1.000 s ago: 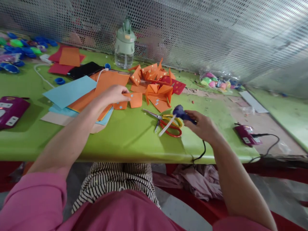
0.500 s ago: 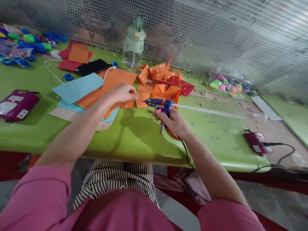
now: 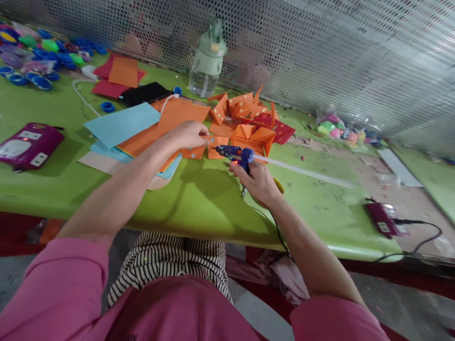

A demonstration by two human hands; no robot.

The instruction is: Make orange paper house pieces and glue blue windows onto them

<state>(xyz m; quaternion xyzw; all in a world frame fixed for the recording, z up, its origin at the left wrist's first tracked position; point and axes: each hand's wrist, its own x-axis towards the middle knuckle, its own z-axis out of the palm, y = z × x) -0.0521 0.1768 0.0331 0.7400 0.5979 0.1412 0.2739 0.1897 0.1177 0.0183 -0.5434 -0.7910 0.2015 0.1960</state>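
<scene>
My right hand [image 3: 259, 179] is wrapped round the handle of a blue glue gun [image 3: 232, 152] with a small red light. A long clear glue stick [image 3: 305, 171] juts from its back. The nozzle points left, close to a folded orange paper piece [image 3: 217, 148] with small light-blue marks. My left hand [image 3: 194, 134] pinches the upper edge of that folded paper, its fingertips partly hidden. Just behind lie several folded orange paper shapes [image 3: 252, 134], some dotted. Below my right hand, scissors [image 3: 243, 191] show only in part.
Orange sheets [image 3: 183, 113] and light-blue sheets [image 3: 122, 125] lie left of my hands, near a black phone [image 3: 145, 94]. A green-topped bottle [image 3: 208, 59] stands by the perforated metal screen [image 3: 302, 52]. Purple power strips [image 3: 31, 146] sit at both sides; a cord hangs over the front edge.
The view has shifted slightly, so the table items appear a little farther right. Both hands keep their grips, with the nozzle still close to the paper.
</scene>
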